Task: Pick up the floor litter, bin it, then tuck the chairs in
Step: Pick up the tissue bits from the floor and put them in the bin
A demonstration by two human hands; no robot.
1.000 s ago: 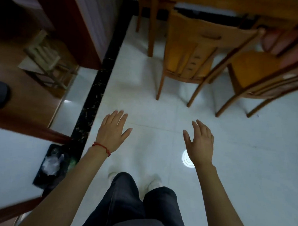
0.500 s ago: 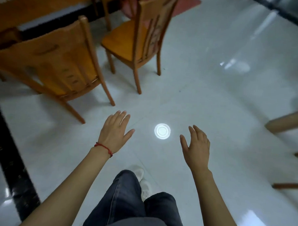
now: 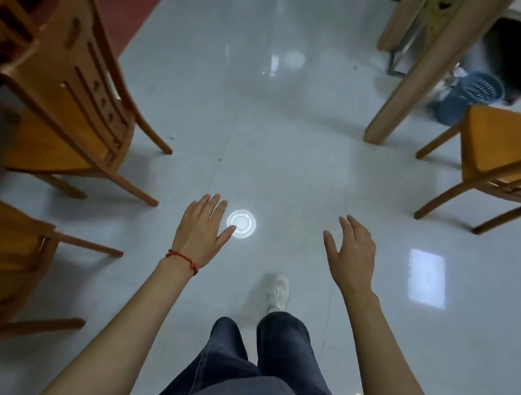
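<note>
At far left, 2 wooden chairs stand on the white tiled floor [image 3: 285, 156]: the near chair [image 3: 14, 261] at the frame edge and the far chair [image 3: 72, 99] behind it, neither tucked in. My left hand [image 3: 202, 233], red cord at the wrist, hangs spread and holds nothing. My right hand [image 3: 352, 255] likewise, fingers relaxed, empty. Right of it stand a table leg [image 3: 407, 84], a blue basket bin [image 3: 469, 96] beyond it, and a 3rd chair [image 3: 494, 153]. I cannot make out any litter.
</note>
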